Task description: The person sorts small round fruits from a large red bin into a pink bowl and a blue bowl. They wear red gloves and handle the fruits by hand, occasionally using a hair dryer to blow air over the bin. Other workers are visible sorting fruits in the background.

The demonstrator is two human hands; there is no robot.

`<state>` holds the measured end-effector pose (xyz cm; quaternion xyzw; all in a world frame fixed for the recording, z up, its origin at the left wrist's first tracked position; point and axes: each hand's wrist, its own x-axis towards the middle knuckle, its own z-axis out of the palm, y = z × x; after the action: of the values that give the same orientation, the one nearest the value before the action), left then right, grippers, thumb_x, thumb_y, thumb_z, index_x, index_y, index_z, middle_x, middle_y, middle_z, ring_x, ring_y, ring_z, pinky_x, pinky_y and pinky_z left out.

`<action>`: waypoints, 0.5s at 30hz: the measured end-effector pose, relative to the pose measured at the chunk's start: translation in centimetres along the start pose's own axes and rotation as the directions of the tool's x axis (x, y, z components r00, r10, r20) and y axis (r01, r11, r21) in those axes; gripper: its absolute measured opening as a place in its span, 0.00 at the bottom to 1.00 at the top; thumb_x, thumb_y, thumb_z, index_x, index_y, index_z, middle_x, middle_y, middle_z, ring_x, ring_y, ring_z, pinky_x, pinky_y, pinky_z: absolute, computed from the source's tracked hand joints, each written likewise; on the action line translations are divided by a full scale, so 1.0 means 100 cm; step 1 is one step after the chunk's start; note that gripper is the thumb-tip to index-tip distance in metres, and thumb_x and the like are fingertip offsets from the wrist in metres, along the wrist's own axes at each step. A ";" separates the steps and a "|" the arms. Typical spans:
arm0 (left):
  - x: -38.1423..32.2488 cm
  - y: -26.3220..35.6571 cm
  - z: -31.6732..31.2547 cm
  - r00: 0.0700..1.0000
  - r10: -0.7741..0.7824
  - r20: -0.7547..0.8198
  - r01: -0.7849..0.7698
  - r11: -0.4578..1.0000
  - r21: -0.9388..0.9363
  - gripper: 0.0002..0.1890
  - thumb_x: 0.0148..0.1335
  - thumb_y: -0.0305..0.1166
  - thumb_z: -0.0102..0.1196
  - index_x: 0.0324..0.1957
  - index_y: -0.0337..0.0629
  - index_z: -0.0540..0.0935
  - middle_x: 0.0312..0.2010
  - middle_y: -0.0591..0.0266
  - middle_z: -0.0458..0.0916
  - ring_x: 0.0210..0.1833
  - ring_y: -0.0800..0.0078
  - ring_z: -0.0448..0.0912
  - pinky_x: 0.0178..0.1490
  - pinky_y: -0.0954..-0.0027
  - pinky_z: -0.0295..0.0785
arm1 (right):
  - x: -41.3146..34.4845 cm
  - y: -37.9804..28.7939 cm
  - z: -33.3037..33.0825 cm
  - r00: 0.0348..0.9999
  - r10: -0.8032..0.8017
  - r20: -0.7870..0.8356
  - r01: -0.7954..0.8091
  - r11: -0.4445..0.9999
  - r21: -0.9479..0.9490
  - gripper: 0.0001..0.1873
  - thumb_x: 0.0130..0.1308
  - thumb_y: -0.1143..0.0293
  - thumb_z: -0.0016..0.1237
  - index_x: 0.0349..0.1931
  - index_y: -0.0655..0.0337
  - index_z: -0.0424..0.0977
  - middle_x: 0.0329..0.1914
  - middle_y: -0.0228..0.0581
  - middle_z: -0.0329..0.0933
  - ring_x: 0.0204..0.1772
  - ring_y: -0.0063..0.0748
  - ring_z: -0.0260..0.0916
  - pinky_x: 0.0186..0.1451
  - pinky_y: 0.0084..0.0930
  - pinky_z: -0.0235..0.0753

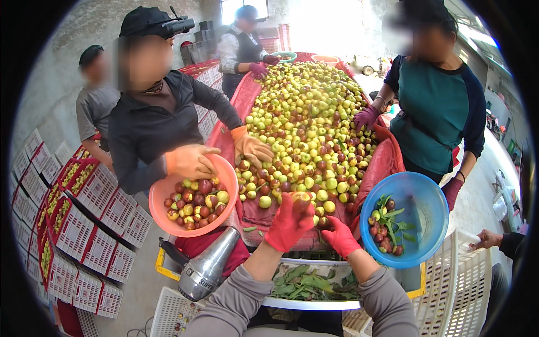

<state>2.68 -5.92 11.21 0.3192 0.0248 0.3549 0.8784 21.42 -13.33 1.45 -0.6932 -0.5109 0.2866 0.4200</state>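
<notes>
My left hand (291, 222), in a red glove, is raised over the near end of the fruit heap. Its fingers hold a yellow-brown jujube (301, 201). Lower and to the right, my right hand (342, 236), gloved alike, has its fingertips against a dark red jujube (323, 223); whether it grips the fruit is unclear. Green and reddish jujubes (311, 126) cover the sloping table, lined with red cloth (381, 162). Below my wrists, a white tray (311, 304) contains green leaves (305, 283).
A co-worker's orange-gloved hand rests on an orange basin (158, 210) of jujubes at left. The blue basin (425, 219) at right contains reddish jujubes and leaves. A metal hair dryer (206, 267) lies near my left forearm. White crates (80, 236) are stacked at left; other people surround the table.
</notes>
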 end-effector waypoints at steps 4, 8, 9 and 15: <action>0.000 -0.002 -0.002 0.996 0.049 0.072 -0.047 0.998 -0.031 0.31 0.62 0.64 0.45 0.49 0.46 0.74 0.31 0.68 0.73 0.24 0.79 0.62 0.30 0.76 0.59 | 0.000 -0.001 -0.001 1.000 0.010 0.007 -0.010 0.999 -0.038 0.32 0.56 0.65 0.55 0.61 0.64 0.64 0.49 0.54 0.76 0.52 0.45 0.75 0.56 0.33 0.73; -0.003 0.001 0.003 0.987 0.109 0.120 -0.108 0.994 -0.011 0.28 0.65 0.53 0.51 0.58 0.43 0.70 0.39 0.63 0.75 0.32 0.77 0.70 0.39 0.72 0.68 | -0.002 -0.005 -0.002 1.000 -0.002 0.012 0.002 0.999 -0.045 0.34 0.56 0.67 0.56 0.64 0.63 0.62 0.47 0.44 0.77 0.43 0.29 0.73 0.50 0.25 0.73; -0.004 0.003 0.006 0.990 0.104 0.094 -0.106 0.994 0.013 0.28 0.65 0.49 0.52 0.61 0.43 0.67 0.42 0.62 0.75 0.35 0.76 0.71 0.42 0.71 0.70 | -0.002 -0.006 -0.003 1.000 -0.013 0.009 0.013 0.999 -0.044 0.33 0.56 0.67 0.56 0.63 0.63 0.63 0.48 0.47 0.76 0.47 0.34 0.74 0.53 0.28 0.73; -0.009 0.008 0.025 0.986 0.154 0.059 -0.165 0.921 0.352 0.34 0.62 0.21 0.51 0.69 0.48 0.58 0.55 0.61 0.70 0.48 0.71 0.74 0.55 0.65 0.71 | -0.004 -0.010 -0.003 1.000 -0.002 -0.001 0.002 1.000 -0.025 0.32 0.56 0.66 0.55 0.61 0.63 0.64 0.51 0.53 0.75 0.52 0.44 0.75 0.57 0.32 0.72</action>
<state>2.22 -7.46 13.49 0.4792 0.0493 0.4101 0.7744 21.04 -13.69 2.42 -0.6980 -0.5148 0.2793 0.4121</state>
